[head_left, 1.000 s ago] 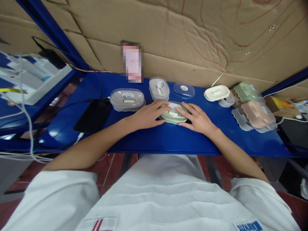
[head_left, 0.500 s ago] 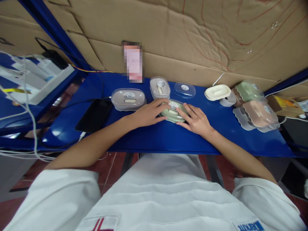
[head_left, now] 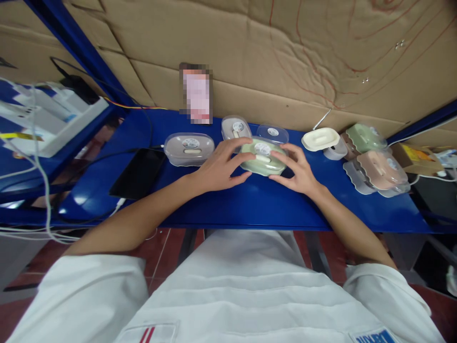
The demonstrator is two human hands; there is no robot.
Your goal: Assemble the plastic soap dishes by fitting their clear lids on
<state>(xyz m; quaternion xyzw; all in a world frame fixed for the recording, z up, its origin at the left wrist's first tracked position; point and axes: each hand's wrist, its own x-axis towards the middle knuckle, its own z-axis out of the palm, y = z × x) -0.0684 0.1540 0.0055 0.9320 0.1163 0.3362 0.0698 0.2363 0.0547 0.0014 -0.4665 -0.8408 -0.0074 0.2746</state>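
A pale green soap box with a clear lid, a round sticker and a cream bar-shaped handle on top is between my hands. My left hand grips its left end, fingers over the top edge and thumb low at the front. On the right end, my right hand holds it the same way. Behind it stand a greyish soap box and a loose clear lid, both partly covered. Another greyish lidded soap box sits left of my left hand.
At the right of the blue table are a cream oval piece and stacked pink and green boxes. A black tablet with cables lies left. A blurred phone-like rectangle leans on the cardboard wall.
The green soap box has shifted slightly right and appears raised, now covering part of the things behind it. My fingers have moved from its top to its ends.
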